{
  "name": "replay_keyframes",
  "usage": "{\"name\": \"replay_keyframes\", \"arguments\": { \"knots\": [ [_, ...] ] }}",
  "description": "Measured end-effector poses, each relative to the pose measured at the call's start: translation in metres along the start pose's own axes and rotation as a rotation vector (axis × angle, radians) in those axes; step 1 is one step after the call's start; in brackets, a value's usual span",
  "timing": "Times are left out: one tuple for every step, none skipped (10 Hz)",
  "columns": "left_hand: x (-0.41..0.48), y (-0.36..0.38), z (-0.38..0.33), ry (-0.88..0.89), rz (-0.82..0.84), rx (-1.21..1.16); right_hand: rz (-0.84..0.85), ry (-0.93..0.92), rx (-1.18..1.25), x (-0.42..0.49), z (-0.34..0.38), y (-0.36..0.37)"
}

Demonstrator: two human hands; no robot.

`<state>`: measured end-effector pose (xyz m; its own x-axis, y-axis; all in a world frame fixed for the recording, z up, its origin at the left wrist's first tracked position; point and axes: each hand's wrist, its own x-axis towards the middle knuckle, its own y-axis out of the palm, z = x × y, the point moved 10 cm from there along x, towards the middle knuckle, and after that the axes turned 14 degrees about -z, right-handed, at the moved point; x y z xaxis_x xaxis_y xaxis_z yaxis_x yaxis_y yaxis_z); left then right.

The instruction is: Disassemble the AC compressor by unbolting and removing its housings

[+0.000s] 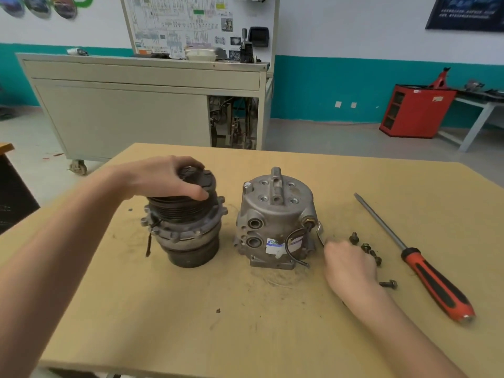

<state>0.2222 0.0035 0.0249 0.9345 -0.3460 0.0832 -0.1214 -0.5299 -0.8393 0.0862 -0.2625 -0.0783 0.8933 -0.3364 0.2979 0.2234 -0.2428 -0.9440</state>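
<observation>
The compressor stands in two separate pieces on the tan table [245, 336]. The front section with its black ribbed pulley [185, 222] stands upright at centre left; my left hand [166, 178] grips the top of the pulley, fingers curled round its rim. The grey aluminium rear housing [275, 222] stands upright beside it, apart, with a black wire looped on its side. My right hand [349, 266] lies on the table just right of that housing, fingers curled round the handle of a metal wrench [319, 232] whose head shows by the housing.
Several loose bolts [366, 248] lie right of my right hand. A long screwdriver with a red and black handle [433, 279] lies diagonally at the right. Beyond the table stand a beige wheeled cabinet [136, 110] and a red cabinet [414, 110].
</observation>
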Motion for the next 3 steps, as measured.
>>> {"name": "replay_keyframes", "arguments": {
  "knots": [
    [0.001,0.008,-0.008,0.001,0.015,0.004,-0.001,0.021,-0.006,-0.002,-0.007,-0.001],
    [0.002,0.012,-0.012,-0.004,0.032,0.024,0.021,0.026,-0.032,-0.001,-0.005,0.002],
    [-0.008,0.002,-0.01,0.004,0.003,-0.046,-0.044,0.022,0.051,-0.006,-0.007,-0.012]
  ]
}}
